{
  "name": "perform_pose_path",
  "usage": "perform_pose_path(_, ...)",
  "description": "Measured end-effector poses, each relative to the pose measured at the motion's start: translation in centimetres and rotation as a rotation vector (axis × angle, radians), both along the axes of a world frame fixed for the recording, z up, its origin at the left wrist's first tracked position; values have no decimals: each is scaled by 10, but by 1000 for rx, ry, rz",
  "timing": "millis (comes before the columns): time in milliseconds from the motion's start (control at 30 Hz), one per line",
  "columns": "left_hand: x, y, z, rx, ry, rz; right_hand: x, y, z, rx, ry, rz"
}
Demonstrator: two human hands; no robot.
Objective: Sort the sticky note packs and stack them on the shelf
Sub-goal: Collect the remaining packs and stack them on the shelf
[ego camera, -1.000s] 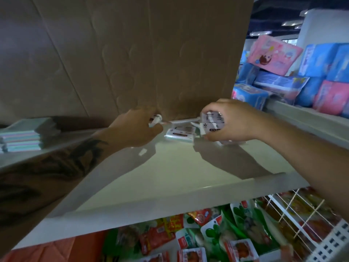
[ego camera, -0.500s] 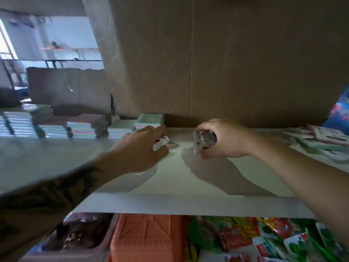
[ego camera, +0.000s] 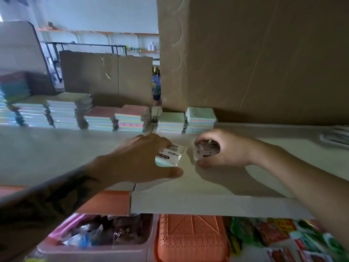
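My left hand (ego camera: pixel 139 159) grips a small wrapped sticky note pack (ego camera: pixel 170 155) with a white label, just above the white shelf (ego camera: pixel 217 178). A palm's width to the right, my right hand (ego camera: pixel 224 149) is closed around another small pack (ego camera: pixel 206 150), mostly hidden by the fingers. Behind both hands, stacks of pastel sticky note packs (ego camera: pixel 170 122) line the back of the shelf, from the left edge to a stack (ego camera: pixel 201 119) beside the cardboard.
A big cardboard box (ego camera: pixel 255 59) stands at the back right of the shelf. More loose packs (ego camera: pixel 335 137) lie at the far right. Below the shelf are an orange basket (ego camera: pixel 190 241), a pink bin (ego camera: pixel 98 237) and colourful snack packets (ego camera: pixel 279 235).
The view has swung left, so the row of stacks has come into sight. Both hands carried their packs leftwards along the shelf and now sit closer to the stacks.
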State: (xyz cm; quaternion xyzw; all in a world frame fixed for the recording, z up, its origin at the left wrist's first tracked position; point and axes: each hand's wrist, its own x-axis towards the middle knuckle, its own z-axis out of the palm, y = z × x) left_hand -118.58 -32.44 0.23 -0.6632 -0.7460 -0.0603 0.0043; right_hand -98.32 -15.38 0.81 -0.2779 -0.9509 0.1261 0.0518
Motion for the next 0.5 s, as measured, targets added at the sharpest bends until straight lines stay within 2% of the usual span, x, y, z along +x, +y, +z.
perform_pose_path(200,-31,11,12,-171,-240,-123,2,-11,7,27,-13,15)
perform_pose_path(400,-44,19,13,-99,-309,-132,-5,-32,11,0,145,103)
perform_pose_path(500,-45,21,15,-70,-511,-85,-7,-45,10,20,226,164)
